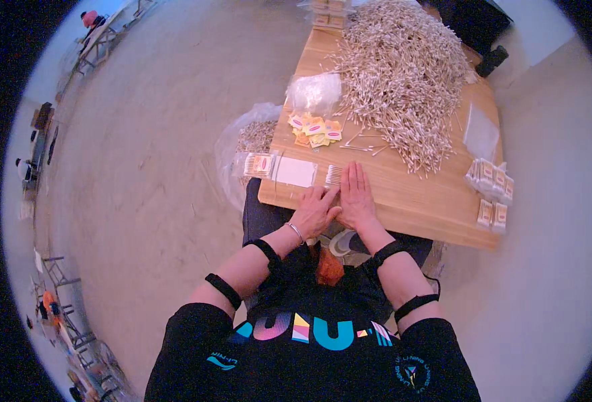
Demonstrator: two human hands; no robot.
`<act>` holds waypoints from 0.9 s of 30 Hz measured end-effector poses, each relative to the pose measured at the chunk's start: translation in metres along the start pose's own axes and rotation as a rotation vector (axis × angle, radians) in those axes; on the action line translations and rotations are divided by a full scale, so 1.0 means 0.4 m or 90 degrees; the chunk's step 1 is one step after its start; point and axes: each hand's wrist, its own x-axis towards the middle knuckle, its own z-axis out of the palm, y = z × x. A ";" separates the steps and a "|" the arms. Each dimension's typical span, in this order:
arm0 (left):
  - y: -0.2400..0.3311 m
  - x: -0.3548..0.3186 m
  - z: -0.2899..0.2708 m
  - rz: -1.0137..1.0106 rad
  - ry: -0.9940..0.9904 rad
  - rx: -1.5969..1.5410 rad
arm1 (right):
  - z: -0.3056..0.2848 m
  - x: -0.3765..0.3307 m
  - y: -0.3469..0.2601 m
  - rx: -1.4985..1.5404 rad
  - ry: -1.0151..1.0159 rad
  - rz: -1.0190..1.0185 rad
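head view: wooden table (416,201) under heaped swabs (403,74), pale floor (169,154) alongside, right hand (358,201) flat, left hand (314,214) fingers loosely apart

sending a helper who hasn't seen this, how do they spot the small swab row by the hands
Find the wooden table, then the right hand at its near edge. Just left of that hand's fingers lies a small row of cotton swabs. They lie neatly side by side, unlike the big jumbled heap of swabs farther up the table.
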 end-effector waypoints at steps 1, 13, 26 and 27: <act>0.002 0.002 -0.003 -0.001 -0.005 0.006 | -0.003 0.001 0.000 -0.008 -0.006 0.002; 0.019 0.011 -0.017 -0.033 -0.029 0.017 | -0.011 -0.001 -0.003 0.003 -0.019 0.008; 0.032 0.021 -0.027 -0.064 -0.048 0.009 | -0.006 0.001 -0.003 -0.016 -0.018 0.007; 0.032 0.022 -0.026 -0.056 -0.038 0.008 | 0.004 0.002 -0.001 -0.033 -0.008 0.008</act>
